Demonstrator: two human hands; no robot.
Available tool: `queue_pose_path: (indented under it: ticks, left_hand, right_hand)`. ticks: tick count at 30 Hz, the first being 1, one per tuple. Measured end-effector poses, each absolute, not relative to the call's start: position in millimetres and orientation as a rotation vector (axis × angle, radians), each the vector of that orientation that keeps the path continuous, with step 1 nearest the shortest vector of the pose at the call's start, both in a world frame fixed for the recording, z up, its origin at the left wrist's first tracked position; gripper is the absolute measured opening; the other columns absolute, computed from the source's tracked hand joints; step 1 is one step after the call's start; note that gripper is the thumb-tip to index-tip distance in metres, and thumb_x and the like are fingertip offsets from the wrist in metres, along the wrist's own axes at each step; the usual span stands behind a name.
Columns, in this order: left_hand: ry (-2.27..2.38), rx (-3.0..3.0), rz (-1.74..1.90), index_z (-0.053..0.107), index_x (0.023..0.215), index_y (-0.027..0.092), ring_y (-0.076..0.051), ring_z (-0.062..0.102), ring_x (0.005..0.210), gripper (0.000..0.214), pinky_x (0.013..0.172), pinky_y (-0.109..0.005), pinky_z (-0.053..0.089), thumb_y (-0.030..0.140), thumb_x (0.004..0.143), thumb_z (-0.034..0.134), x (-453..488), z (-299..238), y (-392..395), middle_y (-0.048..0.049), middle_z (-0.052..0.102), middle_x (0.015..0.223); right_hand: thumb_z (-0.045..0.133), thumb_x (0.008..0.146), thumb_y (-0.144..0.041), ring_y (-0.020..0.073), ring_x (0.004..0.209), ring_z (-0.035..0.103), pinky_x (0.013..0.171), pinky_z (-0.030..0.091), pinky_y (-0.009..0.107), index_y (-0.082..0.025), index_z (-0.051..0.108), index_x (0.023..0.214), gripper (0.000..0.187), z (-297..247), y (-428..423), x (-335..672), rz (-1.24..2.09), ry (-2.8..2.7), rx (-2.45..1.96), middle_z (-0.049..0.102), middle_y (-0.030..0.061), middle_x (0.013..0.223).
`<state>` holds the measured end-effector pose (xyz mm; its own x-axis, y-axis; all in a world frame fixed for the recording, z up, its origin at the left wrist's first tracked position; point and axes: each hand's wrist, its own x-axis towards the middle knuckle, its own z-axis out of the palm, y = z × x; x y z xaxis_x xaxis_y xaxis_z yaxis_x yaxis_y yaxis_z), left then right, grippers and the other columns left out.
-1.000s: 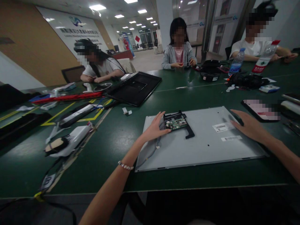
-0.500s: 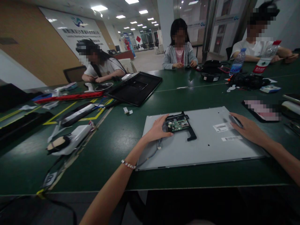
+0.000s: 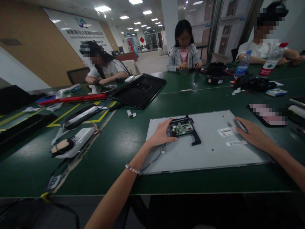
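A flat grey display panel (image 3: 181, 160) lies back side up on the table in front of me. On it sits a black bracket (image 3: 196, 139) with a green circuit board (image 3: 183, 128). My left hand (image 3: 162, 133) grips the bracket's left edge, thumb in front and fingers behind. A thin cable (image 3: 156, 158) runs from beneath that hand to the panel's left edge. At the right side of the panel, my right hand (image 3: 254, 133) holds a slim dark tool (image 3: 241, 125) whose kind I cannot make out. Two white labels (image 3: 227, 131) are beside its fingertips.
A black monitor cover (image 3: 140, 90) lies beyond the panel to the left. A phone (image 3: 267, 114) is at the right, with bottles (image 3: 243, 63) further back. At the left stand a white device (image 3: 78, 143) and black strips. Several people sit across the table.
The whole view has shifted slightly right and down. Both hands keep their places on the panel and the bracket. The co-worker opposite has moved their hands slightly.
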<state>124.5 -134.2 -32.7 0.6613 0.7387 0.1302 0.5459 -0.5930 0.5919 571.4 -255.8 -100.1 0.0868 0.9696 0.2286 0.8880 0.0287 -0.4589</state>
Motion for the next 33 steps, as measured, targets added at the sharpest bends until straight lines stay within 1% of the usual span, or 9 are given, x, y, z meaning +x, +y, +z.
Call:
queue_pose_path:
  ticks: [4,7,10,12,16,21,27,30,33]
  left_hand:
    - [0.981,2.3,0.519,0.027,0.153,0.024,-0.034,0.027,0.144,0.103,0.119,-0.052,0.019,0.046,0.067,0.079,120,-28,-134,-0.0148,0.032,0.154]
    - [1.016,2.205,0.621,0.027,0.152,0.026,-0.029,0.026,0.145,0.089,0.118,-0.047,0.025,0.046,0.077,0.07,115,-27,-131,-0.0113,0.027,0.158]
    - [1.145,2.033,0.885,0.037,0.145,0.026,-0.025,0.038,0.139,0.062,0.112,-0.044,0.035,0.044,0.088,0.056,111,-31,-123,-0.0108,0.037,0.152]
    - [1.249,1.907,1.061,0.044,0.137,0.024,-0.024,0.046,0.133,0.05,0.108,-0.043,0.04,0.042,0.092,0.051,108,-36,-116,-0.0114,0.046,0.144]
    - [1.442,1.694,1.21,0.05,0.128,0.021,-0.024,0.054,0.124,0.041,0.101,-0.041,0.046,0.04,0.092,0.048,101,-42,-103,-0.012,0.054,0.134]
    - [1.525,1.58,1.263,0.052,0.123,0.022,-0.023,0.054,0.123,0.037,0.104,-0.039,0.043,0.041,0.091,0.049,94,-44,-98,-0.0094,0.056,0.13]
    - [1.493,1.289,1.507,0.056,0.114,0.021,-0.022,0.051,0.123,0.032,0.109,-0.037,0.036,0.033,0.085,0.057,89,-52,-91,-0.0081,0.057,0.126]
    - [1.412,1.091,1.536,0.058,0.108,0.021,-0.021,0.051,0.122,0.026,0.109,-0.036,0.036,0.031,0.084,0.058,88,-55,-87,-0.0069,0.058,0.126]
    - [1.308,0.972,1.538,0.061,0.101,0.02,-0.019,0.052,0.122,0.02,0.11,-0.035,0.036,0.025,0.083,0.059,86,-54,-85,-0.0064,0.06,0.122]
  right_hand:
    - [0.043,0.093,-0.053,0.0344,0.131,0.049,0.109,0.039,0.054,-0.022,0.041,0.145,0.061,-100,-256,570,0.212,-1.818,-1.873,0.052,0.0128,0.144]
    - [0.043,0.092,-0.053,0.0351,0.13,0.05,0.108,0.04,0.054,-0.022,0.041,0.145,0.061,-97,-257,570,0.24,-1.777,-1.89,0.051,0.0126,0.145]
    - [0.042,0.093,-0.052,0.0346,0.13,0.05,0.105,0.043,0.055,-0.026,0.042,0.143,0.057,-93,-259,571,0.272,-1.73,-1.885,0.052,0.011,0.144]
    - [0.043,0.094,-0.051,0.0339,0.129,0.051,0.104,0.043,0.056,-0.027,0.044,0.142,0.054,-91,-259,571,0.285,-1.703,-1.858,0.054,0.0102,0.142]
    - [0.046,0.093,-0.049,0.0323,0.124,0.056,0.104,0.044,0.054,-0.026,0.045,0.142,0.054,-92,-259,573,0.297,-1.622,-1.832,0.06,0.0109,0.134]
    - [0.049,0.092,-0.05,0.0308,0.123,0.058,0.101,0.047,0.051,-0.028,0.045,0.142,0.054,-96,-259,577,0.335,-1.564,-1.836,0.062,0.0095,0.133]
    - [0.05,0.091,-0.052,0.0307,0.12,0.06,0.1,0.049,0.049,-0.027,0.048,0.14,0.055,-98,-259,580,0.325,-1.553,-1.81,0.063,0.0099,0.131]
    - [0.05,0.091,-0.051,0.032,0.12,0.06,0.096,0.051,0.05,-0.028,0.048,0.141,0.054,-94,-260,579,0.332,-1.548,-1.828,0.065,0.0099,0.129]
    - [0.051,0.091,-0.049,0.0324,0.12,0.06,0.099,0.048,0.052,-0.028,0.049,0.14,0.053,-91,-262,577,0.36,-1.528,-1.812,0.065,0.0101,0.128]
